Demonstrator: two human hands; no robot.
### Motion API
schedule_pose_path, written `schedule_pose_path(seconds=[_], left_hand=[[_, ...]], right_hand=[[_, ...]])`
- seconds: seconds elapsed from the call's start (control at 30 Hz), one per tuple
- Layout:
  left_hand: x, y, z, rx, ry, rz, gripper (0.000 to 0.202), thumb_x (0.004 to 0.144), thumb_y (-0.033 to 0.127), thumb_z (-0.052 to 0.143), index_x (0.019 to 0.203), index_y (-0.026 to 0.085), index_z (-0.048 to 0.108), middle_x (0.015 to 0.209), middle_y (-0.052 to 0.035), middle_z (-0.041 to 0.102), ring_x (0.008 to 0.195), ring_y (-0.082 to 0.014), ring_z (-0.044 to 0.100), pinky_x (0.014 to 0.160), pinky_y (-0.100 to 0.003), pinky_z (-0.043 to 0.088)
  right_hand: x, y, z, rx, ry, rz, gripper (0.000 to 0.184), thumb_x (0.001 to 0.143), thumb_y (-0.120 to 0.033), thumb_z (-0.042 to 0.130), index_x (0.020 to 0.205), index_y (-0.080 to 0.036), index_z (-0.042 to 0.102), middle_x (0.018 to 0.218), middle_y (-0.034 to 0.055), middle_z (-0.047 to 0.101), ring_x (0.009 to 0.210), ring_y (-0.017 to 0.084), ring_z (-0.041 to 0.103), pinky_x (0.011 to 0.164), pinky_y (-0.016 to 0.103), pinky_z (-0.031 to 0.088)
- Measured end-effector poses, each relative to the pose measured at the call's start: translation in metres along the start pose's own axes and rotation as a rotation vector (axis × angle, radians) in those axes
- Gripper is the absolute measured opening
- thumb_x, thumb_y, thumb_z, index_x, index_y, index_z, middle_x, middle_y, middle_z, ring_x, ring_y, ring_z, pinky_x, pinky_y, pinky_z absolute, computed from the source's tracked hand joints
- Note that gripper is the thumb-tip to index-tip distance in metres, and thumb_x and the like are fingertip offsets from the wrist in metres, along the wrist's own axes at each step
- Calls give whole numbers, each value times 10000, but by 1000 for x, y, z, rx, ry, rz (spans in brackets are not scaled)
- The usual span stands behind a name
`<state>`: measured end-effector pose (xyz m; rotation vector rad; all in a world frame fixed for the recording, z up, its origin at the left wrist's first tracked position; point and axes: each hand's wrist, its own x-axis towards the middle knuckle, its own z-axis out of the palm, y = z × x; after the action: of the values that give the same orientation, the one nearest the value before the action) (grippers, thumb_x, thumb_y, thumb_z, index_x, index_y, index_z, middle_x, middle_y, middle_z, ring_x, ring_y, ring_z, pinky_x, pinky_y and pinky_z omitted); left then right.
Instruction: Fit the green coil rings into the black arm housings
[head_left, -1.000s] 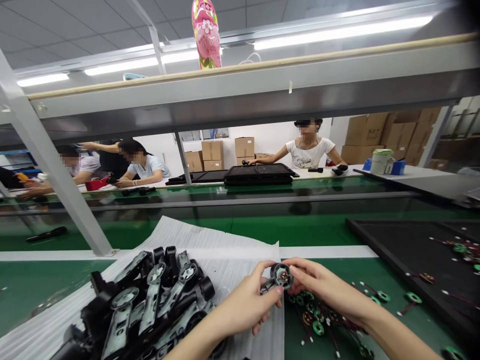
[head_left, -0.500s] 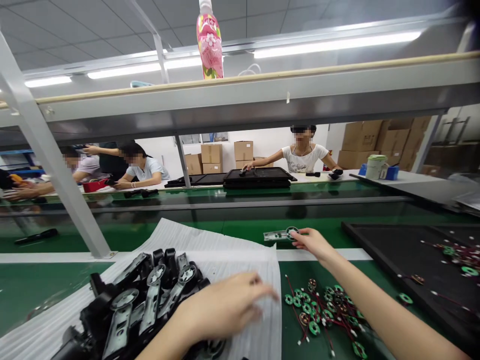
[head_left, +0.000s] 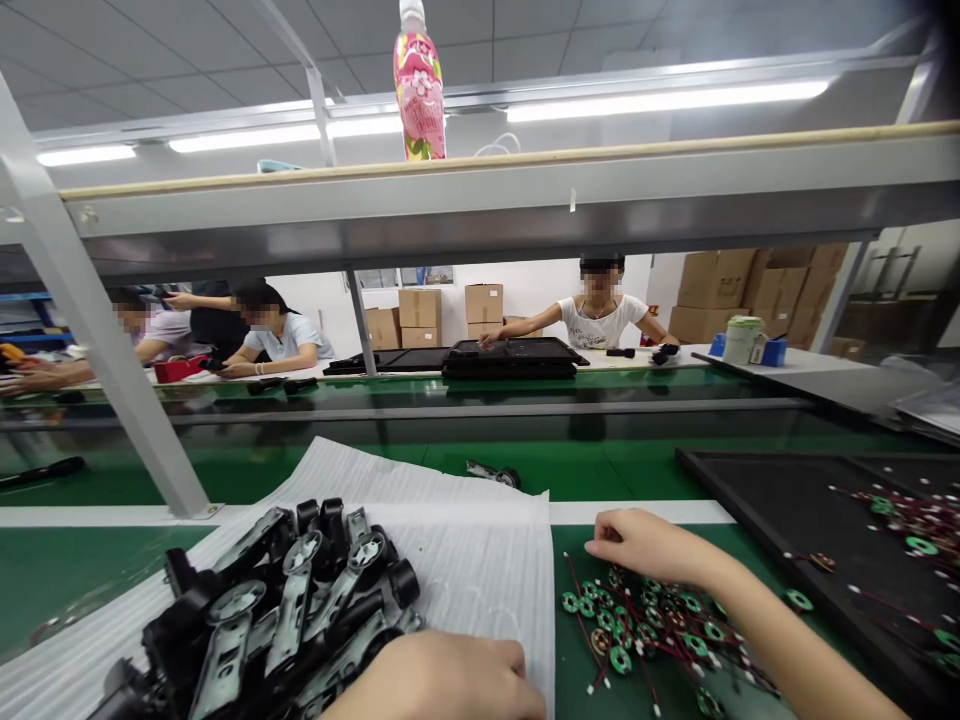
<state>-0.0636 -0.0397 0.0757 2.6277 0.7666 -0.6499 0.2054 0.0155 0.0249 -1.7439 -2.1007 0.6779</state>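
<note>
My right hand (head_left: 645, 545) hangs just above a tangled heap of green ring circuit boards with red wires (head_left: 637, 625), holding nothing. My left hand (head_left: 442, 680) sits at the bottom edge of the view over a white foam sheet (head_left: 480, 570), empty and next to a pile of black and metal brackets (head_left: 285, 610). Out on the green conveyor belt (head_left: 600, 470), beyond the sheet, lies a single metal bracket with a black round part (head_left: 493, 474), touched by neither hand.
To the right, a black tray (head_left: 780, 510) holds more wired boards. A grey frame post (head_left: 112, 380) rises at the left. Across the line, co-workers (head_left: 600, 310) sit at a bench with black trays, and cardboard boxes (head_left: 712, 295) are stacked behind.
The bracket has left my right hand and shifted left along the belt. My right hand has drawn back over the boards, and my left hand has dropped toward the bottom edge.
</note>
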Motion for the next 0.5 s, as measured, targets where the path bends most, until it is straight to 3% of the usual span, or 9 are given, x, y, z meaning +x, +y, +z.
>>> schedule_pose_path(seconds=[0.07,0.13,0.27,0.4,0.5], left_hand=[[-2,0,-4,-53,31,-38,386,753,191,551,1104,324,641,1064,-37,633,772,-238,656,374,-236,242],[-5,-2,-7,-94,96,-23,369,751,163,541,1063,326,655,1038,-22,635,825,-230,653,424,-230,282],[-13,-10,-11,-52,130,-18,501,678,-3,495,986,338,694,1015,-8,626,892,-211,634,573,-227,397],[-17,-13,-16,-19,31,4,500,677,141,629,1117,376,651,1150,-32,573,981,-270,589,758,-320,479],[-15,-10,-16,2,19,67,527,732,152,574,1208,380,588,1318,-47,445,1059,-290,548,819,-364,478]], right_hand=[[-6,-7,9,-15,17,-52,243,834,-360,536,666,-203,616,683,42,640,658,214,582,614,326,411],[-11,-16,16,-19,35,-115,191,846,-256,471,766,-213,640,802,51,657,758,227,599,667,327,422],[-19,-25,22,-13,15,-244,373,787,-73,396,940,-281,664,960,16,647,890,196,599,757,291,427],[-21,-22,28,1,16,-265,320,782,-87,418,844,-254,684,889,20,653,840,192,604,741,282,425],[-19,-18,32,26,73,-216,263,780,-99,416,763,-220,649,824,28,653,770,190,600,683,282,414]])
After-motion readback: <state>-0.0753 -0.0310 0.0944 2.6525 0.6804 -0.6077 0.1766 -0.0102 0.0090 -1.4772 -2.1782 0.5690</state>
